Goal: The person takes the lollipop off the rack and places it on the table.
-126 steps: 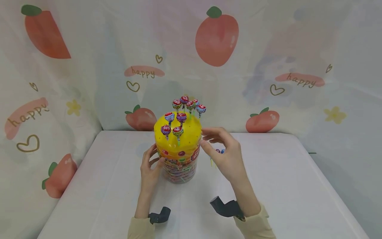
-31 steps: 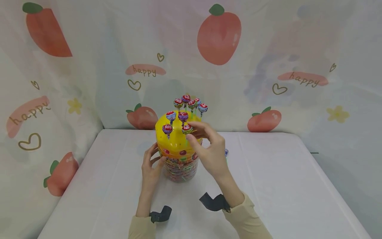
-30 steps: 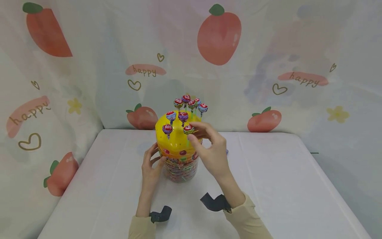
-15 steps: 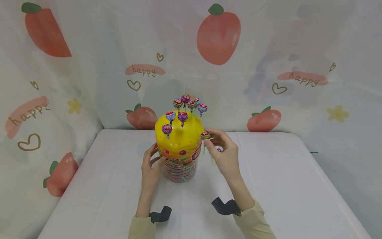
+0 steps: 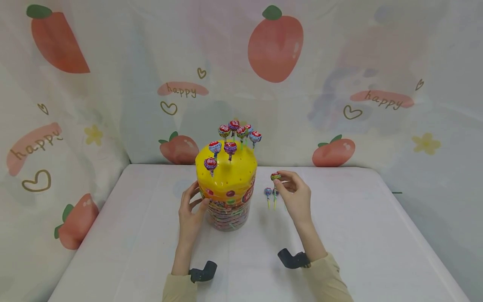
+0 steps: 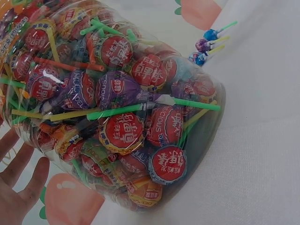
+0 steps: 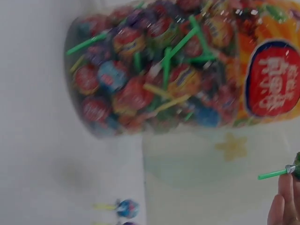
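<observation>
Only head view shows lid (image 5: 226,172) lollipops (image 5: 230,147).

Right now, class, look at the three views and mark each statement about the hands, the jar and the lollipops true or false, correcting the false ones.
1. The right hand pinches a lollipop. True.
2. The left hand lies flat on the table, apart from the jar. False: it rests against the jar's side.
3. Lollipops stand upright in holes of the yellow lid. True.
4. The jar is empty. False: the left wrist view shows it packed with wrapped lollipops.
5. Loose lollipops lie on the table to the right of the jar. True.
6. The held lollipop is stuck in the lid. False: it is off the lid, beside the jar.
</observation>
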